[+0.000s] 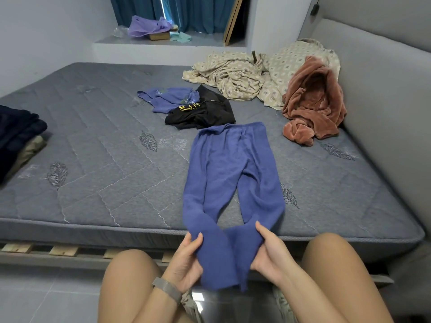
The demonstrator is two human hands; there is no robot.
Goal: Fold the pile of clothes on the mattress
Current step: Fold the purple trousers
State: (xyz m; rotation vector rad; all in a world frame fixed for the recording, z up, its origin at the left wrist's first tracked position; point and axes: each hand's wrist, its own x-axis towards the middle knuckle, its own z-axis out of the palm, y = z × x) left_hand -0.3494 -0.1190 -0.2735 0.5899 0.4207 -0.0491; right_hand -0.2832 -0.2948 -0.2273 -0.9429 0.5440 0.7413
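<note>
Blue knit trousers [229, 169] lie flat on the grey mattress [105, 159], waistband far from me, both leg ends hanging over the near edge. My left hand [186, 259] grips the left leg end and my right hand [268, 250] grips the right one, and the two ends are brought together. Beyond the waistband lie a black garment with yellow print [200, 113] and a crumpled blue top [168, 99]. A brown fleece garment [312, 101] is heaped at the right.
A patterned beige sheet [245, 73] is bunched at the far right by the padded wall [384, 89]. Folded dark clothes [16, 134] are stacked at the mattress's left edge. My knees flank the hands over a slatted bed frame [58, 250] and tiled floor.
</note>
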